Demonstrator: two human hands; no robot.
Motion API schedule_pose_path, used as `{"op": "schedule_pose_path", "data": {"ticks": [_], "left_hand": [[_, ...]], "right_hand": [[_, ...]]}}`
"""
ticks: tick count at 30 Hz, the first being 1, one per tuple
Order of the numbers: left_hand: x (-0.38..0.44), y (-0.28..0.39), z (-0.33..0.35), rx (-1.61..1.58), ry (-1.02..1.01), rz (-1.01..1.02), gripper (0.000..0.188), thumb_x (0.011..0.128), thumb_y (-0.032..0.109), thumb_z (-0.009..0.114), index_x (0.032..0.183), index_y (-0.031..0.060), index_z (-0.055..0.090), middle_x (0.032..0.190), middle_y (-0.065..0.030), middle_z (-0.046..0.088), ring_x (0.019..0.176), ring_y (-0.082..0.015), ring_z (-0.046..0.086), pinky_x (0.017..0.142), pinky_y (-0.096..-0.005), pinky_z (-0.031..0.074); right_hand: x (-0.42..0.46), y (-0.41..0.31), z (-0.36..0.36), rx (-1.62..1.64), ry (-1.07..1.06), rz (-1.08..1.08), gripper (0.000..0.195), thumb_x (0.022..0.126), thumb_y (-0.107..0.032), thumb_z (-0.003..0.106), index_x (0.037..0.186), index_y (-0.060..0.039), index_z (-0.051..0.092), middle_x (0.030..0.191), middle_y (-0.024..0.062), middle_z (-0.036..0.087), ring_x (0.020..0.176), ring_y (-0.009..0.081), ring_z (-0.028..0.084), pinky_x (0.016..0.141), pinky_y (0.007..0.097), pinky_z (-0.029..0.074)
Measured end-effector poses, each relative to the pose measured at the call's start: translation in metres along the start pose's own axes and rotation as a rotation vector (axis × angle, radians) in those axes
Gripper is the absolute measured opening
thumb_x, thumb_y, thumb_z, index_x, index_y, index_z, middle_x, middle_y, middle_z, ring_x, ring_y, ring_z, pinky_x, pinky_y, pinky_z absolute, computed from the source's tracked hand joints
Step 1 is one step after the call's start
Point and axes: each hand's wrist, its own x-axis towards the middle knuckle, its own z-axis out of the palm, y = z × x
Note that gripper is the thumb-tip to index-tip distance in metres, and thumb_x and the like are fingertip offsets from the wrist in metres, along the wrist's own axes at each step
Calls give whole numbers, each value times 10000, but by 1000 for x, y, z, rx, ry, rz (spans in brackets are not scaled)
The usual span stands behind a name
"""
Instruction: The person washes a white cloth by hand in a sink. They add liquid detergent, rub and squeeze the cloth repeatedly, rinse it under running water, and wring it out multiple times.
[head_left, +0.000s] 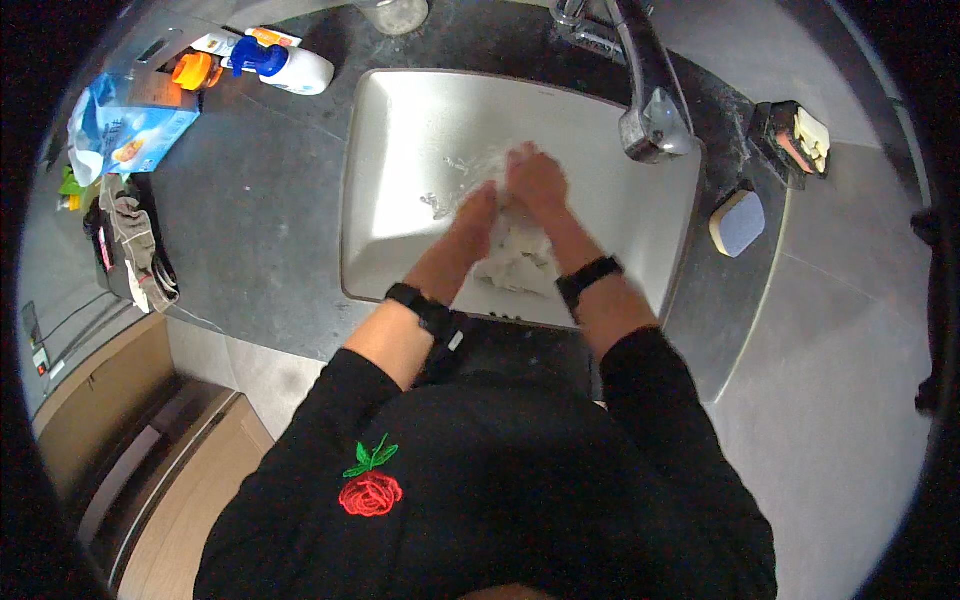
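My left hand (477, 221) and my right hand (537, 184) are close together over the white sink basin (630, 225), blurred. Both have their fingers bent inward, and the right reaches slightly farther from me. Something pale shows in the narrow gap between them, but I cannot tell whether either hand grips it. Below the hands, near the basin's front wall, lies a crumpled whitish cloth-like thing (517, 271), partly hidden by my wrists. Wet patches or suds (435, 202) glisten on the basin floor left of my hands.
A chrome faucet (652, 127) overhangs the basin's back right. A sponge (739, 223) lies right of the basin, near a holder (791, 142). On the left stand a white pump bottle (300, 69), a blue packet (146, 131) and a heap of grey fabric (133, 232).
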Motion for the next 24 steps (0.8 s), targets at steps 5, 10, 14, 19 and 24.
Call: {"op": "schedule_pose_path", "data": {"ticks": [5, 10, 14, 19, 24], "left_hand": [[-49, 35, -15, 736, -80, 199, 602, 875, 375, 469, 1385, 83, 337, 1406, -119, 370, 1183, -297, 459, 948, -451, 400], [-9, -7, -40, -217, -306, -140, 836, 808, 661, 495, 1430, 147, 276, 1452, -77, 320, 1320, -306, 302, 1095, -522, 209], [58, -33, -66, 225, -223, 229, 683, 767, 498, 609, 1314, 125, 439, 1372, -80, 441, 1319, -320, 294, 1110, -424, 205], [87, -52, -84, 422, -364, 486, 560, 778, 265, 631, 1285, 95, 465, 1315, -104, 487, 1234, -282, 415, 1043, -340, 322], [-28, 2, -19, 1060, -136, 886, 543, 765, 53, 633, 1280, 80, 462, 1277, -158, 500, 1186, -273, 470, 957, -360, 441]], "right_hand": [[22, 79, -32, -371, -225, -29, 737, 819, -595, 473, 1413, -179, 340, 1451, 154, 309, 1319, 375, 299, 1030, 488, 325], [-23, 2, 0, -248, -193, 129, 860, 702, -703, 560, 1350, -152, 430, 1437, 206, 278, 1293, 407, 316, 1014, 536, 321], [-25, -7, 38, 76, -264, -186, 556, 782, -488, 582, 1143, -65, 574, 1158, 215, 554, 1053, 375, 548, 893, 452, 454], [-78, -40, -4, -51, -33, -319, 302, 833, -297, 522, 979, -40, 582, 975, 175, 632, 940, 332, 613, 813, 426, 508], [-25, 24, -44, -403, -196, -446, 304, 797, -294, 606, 1036, -108, 574, 1074, 120, 603, 1055, 320, 551, 825, 434, 493]]}}
